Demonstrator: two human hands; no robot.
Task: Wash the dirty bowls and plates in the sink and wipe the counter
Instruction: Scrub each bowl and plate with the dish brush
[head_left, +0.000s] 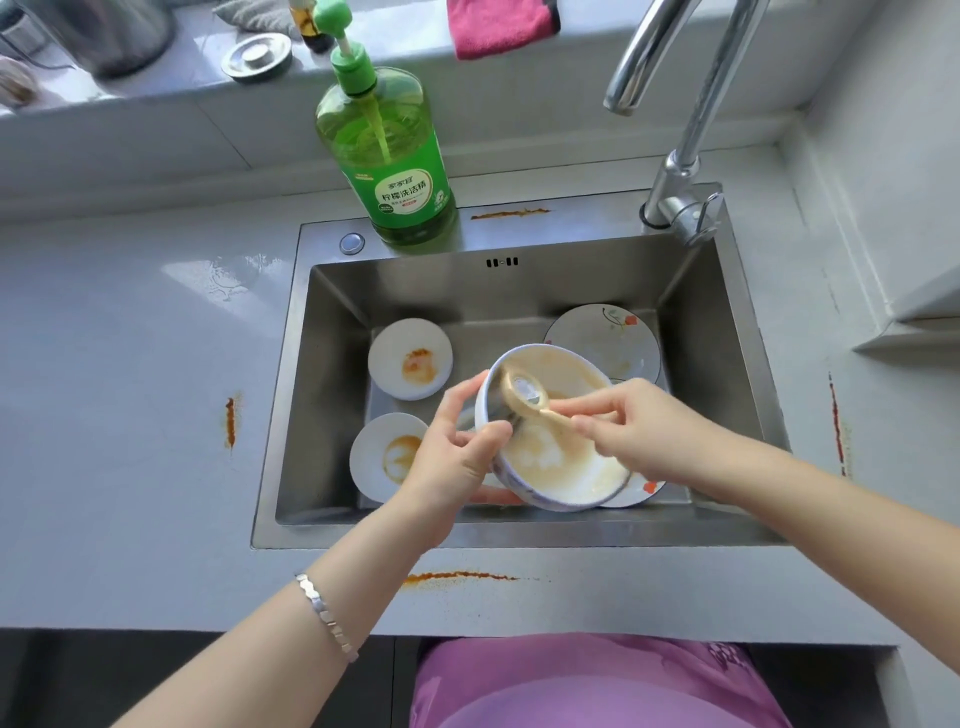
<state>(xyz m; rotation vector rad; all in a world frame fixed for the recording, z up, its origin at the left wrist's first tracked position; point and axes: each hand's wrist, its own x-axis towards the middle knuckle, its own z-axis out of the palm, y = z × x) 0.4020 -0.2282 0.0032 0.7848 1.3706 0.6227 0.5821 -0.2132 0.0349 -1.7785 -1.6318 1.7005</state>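
Steel sink (332, 395) holds stained dishes; left hand (457, 457) grips bowl (556, 457), right hand (639, 431) pinches spoon (530, 400), probably soupy residue inside

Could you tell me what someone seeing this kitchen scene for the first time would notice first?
Most likely the smeared bowl tilted over the middle of the sink, gripped at its rim by the left hand while the right hand holds a spoon inside it. Next, the green dish soap bottle on the sink's back ledge. Then the orange streaks on the front counter.
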